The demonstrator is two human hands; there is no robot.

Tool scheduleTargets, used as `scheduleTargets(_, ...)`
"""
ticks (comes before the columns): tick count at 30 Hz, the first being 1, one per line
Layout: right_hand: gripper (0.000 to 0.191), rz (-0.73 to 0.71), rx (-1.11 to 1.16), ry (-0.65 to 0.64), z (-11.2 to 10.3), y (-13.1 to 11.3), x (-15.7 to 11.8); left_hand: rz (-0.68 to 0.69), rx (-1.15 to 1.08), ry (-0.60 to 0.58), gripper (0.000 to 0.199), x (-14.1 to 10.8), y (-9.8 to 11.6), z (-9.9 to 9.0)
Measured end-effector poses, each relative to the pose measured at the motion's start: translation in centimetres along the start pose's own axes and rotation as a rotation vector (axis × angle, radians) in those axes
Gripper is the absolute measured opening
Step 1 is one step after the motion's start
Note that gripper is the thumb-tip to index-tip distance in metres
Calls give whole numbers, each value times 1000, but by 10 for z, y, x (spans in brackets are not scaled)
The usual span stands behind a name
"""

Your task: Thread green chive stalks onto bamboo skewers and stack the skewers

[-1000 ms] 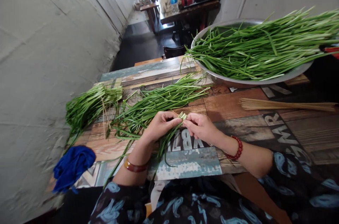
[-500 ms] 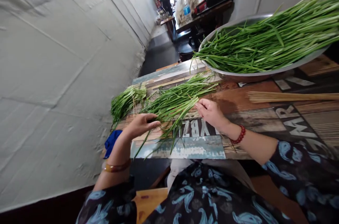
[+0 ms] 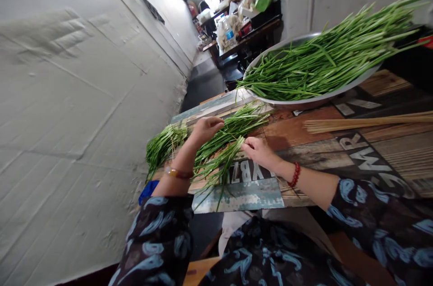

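My right hand (image 3: 259,150) pinches the pale cut ends of a small bunch of garlic chives (image 3: 223,159); the green leaves fan out leftward and down over the table. Above it lies a loose heap of chives (image 3: 241,119). My left hand (image 3: 208,129) reaches over that heap, fingers and thumb pressed together at its upper left side. Whether a stalk is between those fingertips I cannot make out. Farther left, a gathered pile of chives (image 3: 164,144) sits by the wall, with thin sticks showing at its right side.
A big metal basin (image 3: 334,95) heaped with long chives stands at the table's back right. Thin wooden skewers (image 3: 365,122) lie in front of it. Something blue (image 3: 148,191) is at the table's left edge. Beyond, a cluttered table (image 3: 250,33) and a person (image 3: 199,4) appear.
My left hand has moved up and right from the bunch's leaves to the loose heap, and its fingers have closed. My right hand keeps hold of the bunch. The view has shifted slightly.
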State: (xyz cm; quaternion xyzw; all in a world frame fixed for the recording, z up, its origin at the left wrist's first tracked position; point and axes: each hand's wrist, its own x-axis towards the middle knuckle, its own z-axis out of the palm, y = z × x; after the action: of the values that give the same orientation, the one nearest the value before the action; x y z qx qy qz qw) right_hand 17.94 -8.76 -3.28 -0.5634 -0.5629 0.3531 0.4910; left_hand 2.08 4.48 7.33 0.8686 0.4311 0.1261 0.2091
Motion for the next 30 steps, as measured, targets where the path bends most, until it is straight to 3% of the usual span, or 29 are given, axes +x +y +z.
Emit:
scheduleTargets(6,29,20,-6,-11,3,0,3,216,166,-62,17,63,26,43)
scheduleTargets(10,27,21,-15,-4,2,-1,5,286,182,-97,9,78,33,55)
scheduleTargets(14,29,24,-24,4,0,-3,4,270,129,-86,10,81,29,57)
scheduleTargets(18,29,21,-17,-4,-1,-6,3,191,38,-36,10,76,18,34)
scheduleTargets(22,28,11,-8,-11,0,-5,1,91,-115,24,25,55,11,-14)
scheduleTargets(26,29,-4,-5,-8,1,0,1,138,139,254,25,21,18,-54)
scheduleTargets(28,29,-11,-7,-3,2,2,0,193,250,309,22,4,21,-55)
scheduleTargets(30,29,-15,-7,0,3,4,0,174,209,268,20,-11,20,-40)
